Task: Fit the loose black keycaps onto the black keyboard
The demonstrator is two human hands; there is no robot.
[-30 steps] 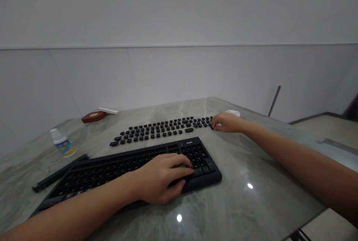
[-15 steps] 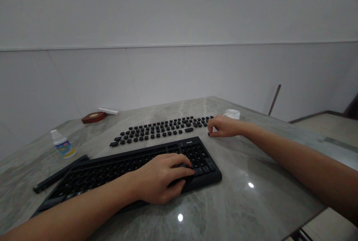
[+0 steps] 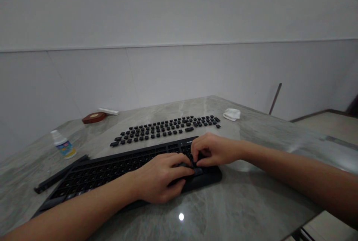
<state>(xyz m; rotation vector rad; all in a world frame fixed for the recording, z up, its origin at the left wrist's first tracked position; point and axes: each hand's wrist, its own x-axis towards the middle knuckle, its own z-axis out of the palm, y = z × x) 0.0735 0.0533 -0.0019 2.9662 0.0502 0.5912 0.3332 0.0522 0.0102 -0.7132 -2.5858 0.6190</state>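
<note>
A black keyboard (image 3: 128,160) lies at a slant on the grey marbled table, many of its positions showing bare sockets. My left hand (image 3: 163,177) rests palm down on its right part, fingers stretched out and apart. Just beyond it, my right hand (image 3: 209,149) is over the number pad, thumb and fingertips bent together against the keys. Whatever is between those fingertips is hidden. Behind the keyboard, loose black keycaps (image 3: 158,131) lie in rows, with one keycap (image 3: 218,126) at their right end.
At the left stand a white spray bottle (image 3: 65,146) with a colourful label and a long black strip (image 3: 60,174). Farther back lie a reddish-brown box (image 3: 94,117) and a white flat piece (image 3: 108,111). A crumpled white cloth (image 3: 232,114) sits right of the keycaps.
My right hand has moved from the right end of the keycap rows toward me, onto the keyboard's number pad. A keycap at that end now shows. My left hand stays put.
</note>
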